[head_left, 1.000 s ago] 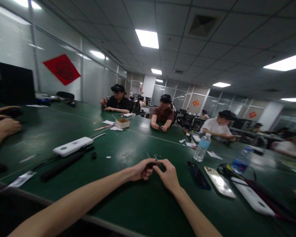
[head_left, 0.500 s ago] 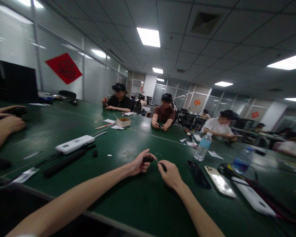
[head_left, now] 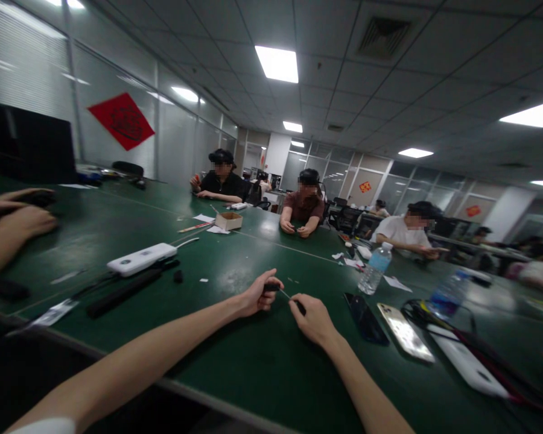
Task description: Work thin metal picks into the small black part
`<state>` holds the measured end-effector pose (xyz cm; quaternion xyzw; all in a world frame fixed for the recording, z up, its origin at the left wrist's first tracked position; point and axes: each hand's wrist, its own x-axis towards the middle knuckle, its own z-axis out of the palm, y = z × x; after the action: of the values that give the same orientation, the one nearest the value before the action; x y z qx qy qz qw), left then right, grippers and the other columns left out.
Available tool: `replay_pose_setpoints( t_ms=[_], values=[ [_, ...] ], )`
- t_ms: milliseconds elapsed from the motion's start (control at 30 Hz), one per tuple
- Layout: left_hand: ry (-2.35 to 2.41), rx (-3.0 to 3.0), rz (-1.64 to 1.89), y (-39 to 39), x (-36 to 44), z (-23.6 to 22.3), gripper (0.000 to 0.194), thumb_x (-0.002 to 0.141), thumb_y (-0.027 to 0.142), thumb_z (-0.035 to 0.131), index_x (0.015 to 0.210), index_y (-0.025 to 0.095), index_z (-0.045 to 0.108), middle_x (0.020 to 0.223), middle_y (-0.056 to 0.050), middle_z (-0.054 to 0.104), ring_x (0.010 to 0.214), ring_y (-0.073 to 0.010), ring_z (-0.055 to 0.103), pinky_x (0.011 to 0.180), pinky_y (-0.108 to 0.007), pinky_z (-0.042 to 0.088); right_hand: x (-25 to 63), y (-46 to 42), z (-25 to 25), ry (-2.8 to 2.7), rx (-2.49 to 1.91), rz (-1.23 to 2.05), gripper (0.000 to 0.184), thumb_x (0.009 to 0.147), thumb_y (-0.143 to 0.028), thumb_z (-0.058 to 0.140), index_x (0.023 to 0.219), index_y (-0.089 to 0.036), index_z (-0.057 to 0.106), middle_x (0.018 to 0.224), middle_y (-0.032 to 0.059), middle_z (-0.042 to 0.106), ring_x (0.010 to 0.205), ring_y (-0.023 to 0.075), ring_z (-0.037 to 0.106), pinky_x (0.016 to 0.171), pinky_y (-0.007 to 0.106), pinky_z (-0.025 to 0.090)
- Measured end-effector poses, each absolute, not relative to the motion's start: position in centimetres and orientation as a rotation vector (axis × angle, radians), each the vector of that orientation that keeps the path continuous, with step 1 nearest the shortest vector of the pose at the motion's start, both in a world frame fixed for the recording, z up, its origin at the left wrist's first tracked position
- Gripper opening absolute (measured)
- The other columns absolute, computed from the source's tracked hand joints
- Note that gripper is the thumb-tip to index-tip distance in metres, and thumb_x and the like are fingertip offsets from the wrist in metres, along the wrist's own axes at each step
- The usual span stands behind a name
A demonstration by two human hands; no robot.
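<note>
My left hand (head_left: 257, 295) grips a small black object (head_left: 271, 287) between thumb and fingers, above the green table (head_left: 235, 355). A thin rod (head_left: 286, 295) runs from that object toward my right hand (head_left: 312, 319). The fingers of my right hand pinch the rod's far end, where a dark tip (head_left: 301, 307) shows. The two hands are close together but not touching. The black object is too small to identify.
A co-worker's hands (head_left: 22, 211) rest at the left table edge. A white power strip (head_left: 140, 259), black bar (head_left: 124, 293), black phone (head_left: 366, 319), gold phone (head_left: 405, 333), water bottle (head_left: 375, 269) and cardboard box (head_left: 228, 221) stand on the table. Several people sit farther along.
My hands have drawn apart from their close grip a second ago, and the left hand has risen a little. The thin rod now shows between them. The view has tilted slightly.
</note>
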<state>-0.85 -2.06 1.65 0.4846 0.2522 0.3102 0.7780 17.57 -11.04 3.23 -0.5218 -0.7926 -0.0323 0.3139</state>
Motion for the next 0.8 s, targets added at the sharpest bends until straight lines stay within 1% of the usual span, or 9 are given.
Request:
replay_pose_setpoints(
  t_ms=[267,533,633,800],
  values=[
    [0.593,1.113,0.710,-2.8,-0.8,2.2,0.051,0.074,0.067,0.036,0.085,0.020,0.050,0.051,0.010,0.020,0.036,-0.0040,0.013,0.038,-0.017,0.010,17.5,-10.9,2.9,-2.110,-1.341,-0.049,0.025,0.089,-0.034,0.043,0.098,-0.024,0.064,0.089,0.0050,0.066,0.081,0.0181,0.061,0.076,0.028,0.044],
    [0.730,1.231,0.835,-1.8,-0.2,0.7,0.054,0.077,0.066,0.032,0.084,0.017,0.053,0.049,0.009,0.024,0.036,-0.0044,0.015,0.038,-0.017,0.011,17.0,-11.0,2.7,-2.094,-1.322,0.011,0.024,0.088,-0.033,0.044,0.099,-0.024,0.064,0.091,0.0044,0.067,0.082,0.0187,0.061,0.076,0.029,0.044],
    [0.737,1.275,0.897,-1.7,0.0,0.3,0.051,0.078,0.061,0.033,0.084,0.015,0.055,0.048,0.009,0.023,0.036,-0.0047,0.016,0.037,-0.017,0.013,16.4,-11.1,2.6,-2.066,-1.333,0.018,0.025,0.089,-0.033,0.042,0.097,-0.023,0.064,0.089,0.0046,0.067,0.081,0.0185,0.062,0.073,0.028,0.044],
    [0.760,1.287,0.967,-2.0,0.0,0.3,0.044,0.079,0.054,0.035,0.084,0.015,0.055,0.047,0.009,0.025,0.036,-0.0051,0.019,0.037,-0.017,0.015,15.4,-11.2,2.3,-1.983,-1.369,0.048,0.028,0.090,-0.035,0.040,0.096,-0.023,0.064,0.081,0.0034,0.067,0.073,0.0174,0.062,0.065,0.025,0.043]
  ],
)
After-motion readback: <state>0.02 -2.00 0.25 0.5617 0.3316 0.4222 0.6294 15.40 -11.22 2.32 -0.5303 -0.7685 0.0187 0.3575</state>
